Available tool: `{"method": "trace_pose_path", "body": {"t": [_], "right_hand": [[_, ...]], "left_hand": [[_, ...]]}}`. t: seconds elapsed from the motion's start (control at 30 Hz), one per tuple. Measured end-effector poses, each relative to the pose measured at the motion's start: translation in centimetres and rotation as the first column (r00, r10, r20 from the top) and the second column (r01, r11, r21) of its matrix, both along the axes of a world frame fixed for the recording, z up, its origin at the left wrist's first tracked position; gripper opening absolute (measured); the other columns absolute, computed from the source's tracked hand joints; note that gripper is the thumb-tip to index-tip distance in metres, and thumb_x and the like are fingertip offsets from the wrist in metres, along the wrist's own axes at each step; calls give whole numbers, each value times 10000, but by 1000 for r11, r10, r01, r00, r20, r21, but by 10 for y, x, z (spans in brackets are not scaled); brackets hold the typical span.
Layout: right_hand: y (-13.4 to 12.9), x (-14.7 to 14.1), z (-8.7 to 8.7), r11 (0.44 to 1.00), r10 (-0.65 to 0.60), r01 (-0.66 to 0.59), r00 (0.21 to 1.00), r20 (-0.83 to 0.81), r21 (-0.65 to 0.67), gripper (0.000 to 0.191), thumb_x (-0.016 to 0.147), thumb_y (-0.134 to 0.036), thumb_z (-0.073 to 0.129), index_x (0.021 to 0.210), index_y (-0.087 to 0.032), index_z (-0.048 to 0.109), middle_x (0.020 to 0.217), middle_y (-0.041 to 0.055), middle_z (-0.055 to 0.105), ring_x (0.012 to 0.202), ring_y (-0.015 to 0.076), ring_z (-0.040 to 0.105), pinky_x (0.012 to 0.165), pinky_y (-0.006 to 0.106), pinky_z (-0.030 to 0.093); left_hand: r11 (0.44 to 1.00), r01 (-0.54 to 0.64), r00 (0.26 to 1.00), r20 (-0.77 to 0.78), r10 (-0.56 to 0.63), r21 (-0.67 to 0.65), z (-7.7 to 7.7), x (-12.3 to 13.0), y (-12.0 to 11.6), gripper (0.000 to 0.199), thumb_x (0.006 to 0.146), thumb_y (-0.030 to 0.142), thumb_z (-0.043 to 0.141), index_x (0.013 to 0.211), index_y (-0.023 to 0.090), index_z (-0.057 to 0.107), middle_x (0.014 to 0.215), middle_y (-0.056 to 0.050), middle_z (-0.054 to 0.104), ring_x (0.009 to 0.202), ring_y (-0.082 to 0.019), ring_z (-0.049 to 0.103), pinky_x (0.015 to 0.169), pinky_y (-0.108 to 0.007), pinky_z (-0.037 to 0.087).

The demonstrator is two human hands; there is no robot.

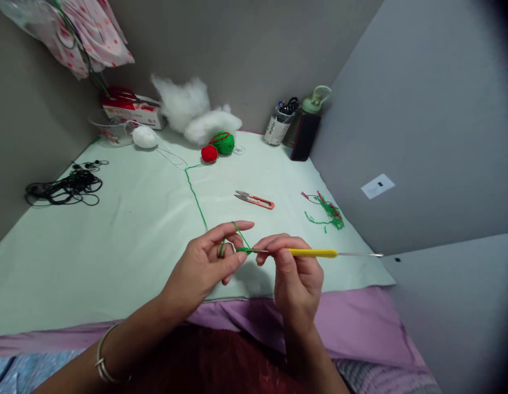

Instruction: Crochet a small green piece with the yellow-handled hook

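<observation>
My left hand [211, 257] pinches a small piece of green crochet [243, 250] between thumb and fingers. Green yarn [195, 200] runs from the table to this hand, loops round a finger and passes over the raised index finger. My right hand [295, 268] grips a crochet hook [313, 253] by its yellow handle, pen-like, its metal shaft pointing left. The hook's tip meets the green crochet at my left fingertips; the exact stitch is too small to make out. A second metal end sticks out to the right.
Orange thread snips [254, 201] lie beyond my hands. Green and red yarn scraps [328, 212] are at right, black cord [71, 185] at left. Behind are a red yarn ball [209, 154], green yarn ball [224, 143], white yarn ball [144, 137], stuffing [184, 104], phone [306, 137] and bottle [312, 104].
</observation>
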State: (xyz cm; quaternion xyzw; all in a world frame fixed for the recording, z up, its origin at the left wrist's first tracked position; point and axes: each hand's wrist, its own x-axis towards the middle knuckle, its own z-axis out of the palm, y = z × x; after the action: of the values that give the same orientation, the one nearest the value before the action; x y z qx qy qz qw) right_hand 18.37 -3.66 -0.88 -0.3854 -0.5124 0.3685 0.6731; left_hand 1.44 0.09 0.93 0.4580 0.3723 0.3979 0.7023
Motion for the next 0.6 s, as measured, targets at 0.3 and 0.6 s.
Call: {"method": "trace_pose_path", "body": {"t": [0.3,0.6], "right_hand": [[-3,0,1,997,-46,38,988,147,61,219,1080,-183,537,1042,-261,737,972,15,754,811,151,678,753,322,551],[-7,3,0,961,-198,73,855,480,267,299,1026,-85,547,1178,-279,716,1014,47,773,946,208,726,823,372,601]], "left_hand": [[999,-39,998,-53,40,22,11,1,0,416,848,232,847,1260,263,797,872,33,613,546,-40,492,501,-183,432],[977,-150,978,-120,169,151,9,5,-3,389,816,215,882,1200,252,833,798,21,654,624,-74,536,587,-195,456]]}}
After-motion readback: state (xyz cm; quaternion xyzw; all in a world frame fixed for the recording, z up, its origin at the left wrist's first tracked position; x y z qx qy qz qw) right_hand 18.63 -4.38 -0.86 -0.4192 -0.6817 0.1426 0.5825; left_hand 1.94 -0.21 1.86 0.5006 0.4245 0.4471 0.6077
